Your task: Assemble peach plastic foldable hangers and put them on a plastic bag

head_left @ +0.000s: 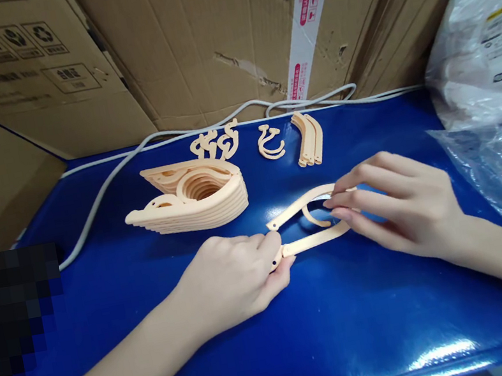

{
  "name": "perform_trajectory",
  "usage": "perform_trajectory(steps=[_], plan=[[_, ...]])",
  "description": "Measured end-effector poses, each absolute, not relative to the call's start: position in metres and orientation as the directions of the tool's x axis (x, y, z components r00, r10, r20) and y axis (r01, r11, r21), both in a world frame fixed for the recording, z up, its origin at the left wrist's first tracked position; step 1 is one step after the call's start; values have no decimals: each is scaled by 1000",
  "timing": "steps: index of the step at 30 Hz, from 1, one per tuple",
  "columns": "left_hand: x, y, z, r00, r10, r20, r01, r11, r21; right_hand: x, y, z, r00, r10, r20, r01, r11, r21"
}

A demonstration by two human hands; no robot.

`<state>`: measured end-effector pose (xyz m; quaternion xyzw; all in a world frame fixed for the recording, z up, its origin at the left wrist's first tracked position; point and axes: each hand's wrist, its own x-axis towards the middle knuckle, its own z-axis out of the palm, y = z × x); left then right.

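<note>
A cream plastic folding hanger (315, 242) is between my hands, its two curved arms running side by side with a curved hook between them. My left hand (241, 274) is closed on its left end, where a small end piece with a hole sticks out under the fingers. The upper arm's tip lies just above that hand, apart from the lower arm. My right hand (400, 207) pinches the right end; its fingertips hide the joint there. Beyond my left hand stands a stack of similar folded hangers (191, 208).
Behind lie several loose hooks (227, 143), a smaller group of hooks (271, 145) and several curved arm pieces (308, 139) on the blue tabletop (282, 364). A white cable (106, 191) crosses the back and left. Cardboard boxes (205, 40) rise behind; clear plastic bags (484, 75) lie right.
</note>
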<state>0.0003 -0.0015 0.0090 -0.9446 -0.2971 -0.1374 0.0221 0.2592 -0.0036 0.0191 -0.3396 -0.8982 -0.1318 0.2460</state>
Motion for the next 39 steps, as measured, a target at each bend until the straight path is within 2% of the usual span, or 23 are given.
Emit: perform_trajectory(steps=[7, 12, 20, 27, 31, 36, 39], plan=[[1, 0, 9, 790, 558, 252, 565, -823, 50, 261, 4, 18, -686, 578, 442, 671, 738, 74], [0, 1, 8, 818, 512, 262, 524, -851, 29, 262, 10, 12, -692, 622, 366, 685, 726, 60], [1, -5, 13, 912, 395, 108, 380, -915, 139, 269, 13, 9, -700, 638, 322, 693, 716, 86], [3, -2, 14, 928, 359, 105, 338, -925, 176, 270, 14, 10, -698, 662, 274, 707, 698, 114], [2, 1, 13, 934, 321, 157, 291, -939, 186, 271, 14, 9, -693, 676, 250, 715, 689, 120], [0, 0, 12, 912, 375, 164, 325, -907, 267, 271, 14, 7, -674, 701, 232, 735, 668, 118], [0, 0, 11, 911, 380, 156, 331, -904, 270, 271, 14, 7, -673, 705, 226, 738, 663, 128]])
